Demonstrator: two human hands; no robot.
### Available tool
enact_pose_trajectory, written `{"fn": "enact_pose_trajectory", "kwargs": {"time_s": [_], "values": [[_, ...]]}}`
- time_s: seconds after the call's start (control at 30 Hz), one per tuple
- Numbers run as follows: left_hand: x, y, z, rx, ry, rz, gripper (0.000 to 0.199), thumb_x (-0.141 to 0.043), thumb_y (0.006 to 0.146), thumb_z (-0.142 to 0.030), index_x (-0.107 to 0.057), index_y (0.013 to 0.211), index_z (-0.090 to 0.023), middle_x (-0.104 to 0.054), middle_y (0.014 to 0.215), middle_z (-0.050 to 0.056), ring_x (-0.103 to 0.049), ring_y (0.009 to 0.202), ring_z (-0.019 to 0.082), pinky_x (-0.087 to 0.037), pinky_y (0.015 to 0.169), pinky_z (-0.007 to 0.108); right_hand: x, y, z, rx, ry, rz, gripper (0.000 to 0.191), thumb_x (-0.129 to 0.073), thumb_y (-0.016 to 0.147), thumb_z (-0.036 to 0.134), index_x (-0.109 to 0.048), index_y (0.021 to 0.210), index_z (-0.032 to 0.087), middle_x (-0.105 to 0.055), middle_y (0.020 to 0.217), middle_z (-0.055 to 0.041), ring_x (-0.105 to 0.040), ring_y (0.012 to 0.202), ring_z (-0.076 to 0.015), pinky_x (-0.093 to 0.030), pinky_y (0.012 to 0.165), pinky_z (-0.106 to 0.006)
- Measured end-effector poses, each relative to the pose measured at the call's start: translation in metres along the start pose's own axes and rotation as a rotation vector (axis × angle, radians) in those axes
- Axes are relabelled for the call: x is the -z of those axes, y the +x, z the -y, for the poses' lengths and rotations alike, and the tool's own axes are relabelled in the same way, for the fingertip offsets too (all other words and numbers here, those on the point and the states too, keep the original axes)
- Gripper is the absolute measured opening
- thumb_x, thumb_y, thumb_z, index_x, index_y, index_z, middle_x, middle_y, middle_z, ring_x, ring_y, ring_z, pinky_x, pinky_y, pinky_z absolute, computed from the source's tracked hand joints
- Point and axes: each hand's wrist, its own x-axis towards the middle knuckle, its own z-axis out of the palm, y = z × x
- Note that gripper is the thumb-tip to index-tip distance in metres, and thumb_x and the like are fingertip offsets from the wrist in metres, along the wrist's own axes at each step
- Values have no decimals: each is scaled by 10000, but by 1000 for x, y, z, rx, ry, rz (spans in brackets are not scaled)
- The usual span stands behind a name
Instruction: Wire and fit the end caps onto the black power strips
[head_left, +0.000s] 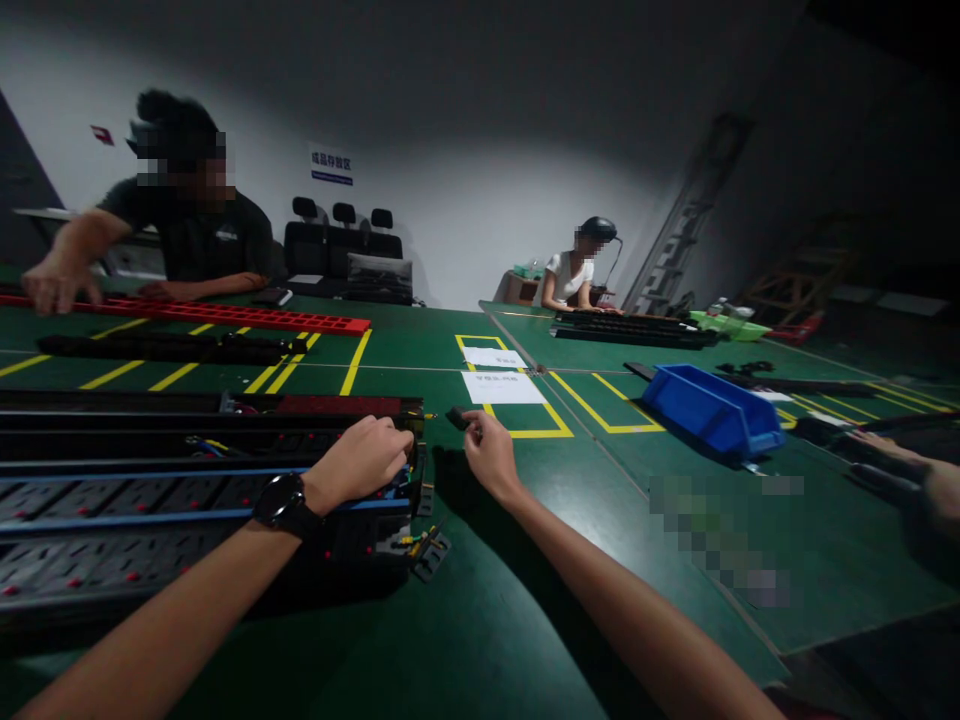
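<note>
Several long black strip-shaped units (187,505) lie side by side at the left, with blue edges, red dots and slotted faces. My left hand (364,460), with a dark watch on its wrist, is closed over the right end of one unit; its fingertips are partly hidden. Just right of that end, my right hand (491,455) pinches a small black end piece (456,418) between thumb and fingers. Yellow-green wires (412,540) and a loose black end plate (433,553) stick out from the nearest unit's end.
Ahead lie two paper sheets (504,387) inside yellow tape marks. A blue bin (712,410) stands to the right. A co-worker at the left reaches over a red slotted strip (300,315); another sits at the back behind black strips (634,328). A person's hand (877,445) shows at right.
</note>
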Motion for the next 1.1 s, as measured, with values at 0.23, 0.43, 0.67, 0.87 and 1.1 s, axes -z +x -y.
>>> {"fn": "enact_pose_trajectory", "kwargs": {"time_s": [0.23,0.43,0.67,0.87,1.1], "values": [[-3,1,1,-10,-19,4,225,-487,993,-181,-692,903,-163,-673,861,95,-630,816,239,-463,788,355,17,3,5,-51,-475,222,377,-509,1044,469,-731,1210,213,-703,1074,-120,-674,975,-268,-518,750,-333],[0,2,0,-6,-2,36,237,-473,1003,-178,-692,913,-168,-680,883,98,-640,835,251,-466,788,369,12,-3,15,73,-608,281,312,-553,1026,416,-747,1102,183,-685,1157,-171,-635,1099,-314,-543,743,-347],[3,1,0,-2,-8,62,229,-484,1014,-189,-701,947,-160,-699,914,101,-658,863,255,-479,802,379,22,6,-2,232,-339,320,433,-505,931,47,-711,1278,204,-739,1227,-89,-664,1113,-236,-511,957,-324],[0,1,1,2,0,62,234,-474,1015,-189,-701,961,-162,-706,940,106,-664,894,253,-486,828,381,20,7,-11,134,-319,76,315,-518,990,181,-710,1240,184,-706,1132,-113,-647,1043,-250,-517,872,-334],[-2,1,2,-3,-37,43,228,-476,991,-176,-699,944,-161,-693,908,105,-654,862,248,-489,813,372,12,-2,-12,383,-366,263,454,-624,920,176,-659,1371,209,-672,1255,-109,-571,1141,-281,-451,999,-405]]}}
